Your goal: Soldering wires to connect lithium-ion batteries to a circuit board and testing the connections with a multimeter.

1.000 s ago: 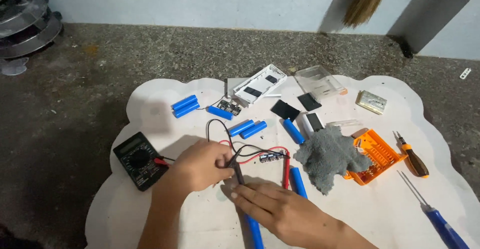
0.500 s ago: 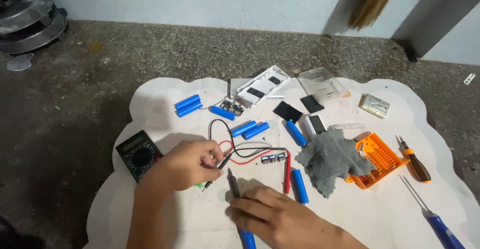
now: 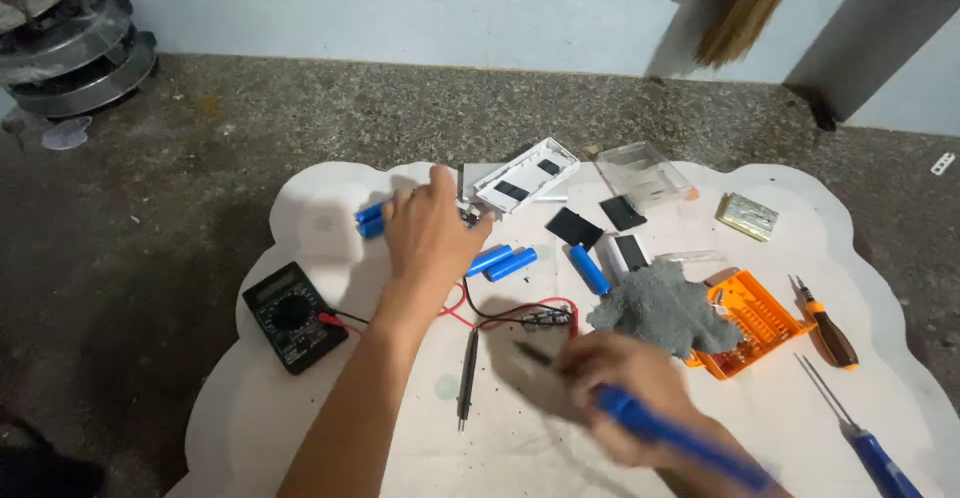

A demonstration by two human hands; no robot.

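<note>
Hands at work: left hand reaches, grip loose, over blue battery cells; blurred right hand clasps a blue cell.

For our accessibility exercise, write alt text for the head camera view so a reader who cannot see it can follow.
A person's left hand reaches over blue cylindrical cells on a white mat, while the blurred right hand holds a long blue object. Around them lie a black multimeter, a loose probe, a grey cloth and an orange bit case.
</note>
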